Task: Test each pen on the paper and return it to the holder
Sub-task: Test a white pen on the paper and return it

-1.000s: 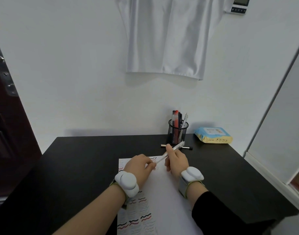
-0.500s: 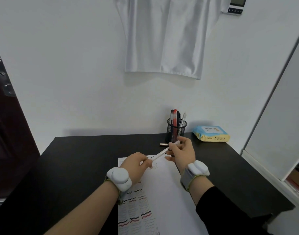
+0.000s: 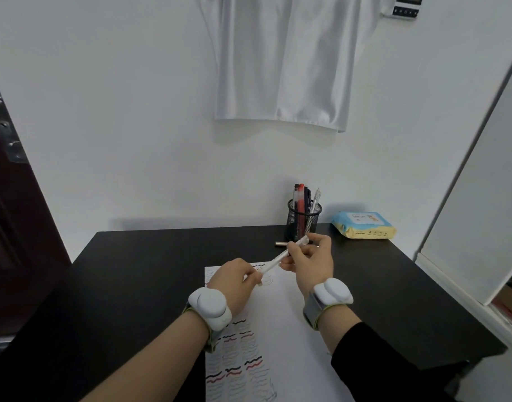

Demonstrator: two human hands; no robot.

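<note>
- Right now I see both hands raised over the paper [image 3: 289, 329], closed on one white pen [image 3: 280, 258] between them.
- My left hand [image 3: 234, 278] pinches the pen's near, lower end; my right hand [image 3: 312, 261] grips the far, upper part, so the pen slants up toward the right.
- I cannot tell whether the piece in the left fingers is a cap or the pen's tip.
- The paper lies on the black desk [image 3: 132, 271], with rows of black and red wavy lines down its left side.
- A black mesh holder [image 3: 304, 220] stands at the far edge of the desk, just beyond my right hand, with several pens upright in it.
- One more pen [image 3: 281, 244] lies flat on the desk near the holder's base.
- A blue and yellow packet [image 3: 363, 224] sits to the right of the holder.
</note>
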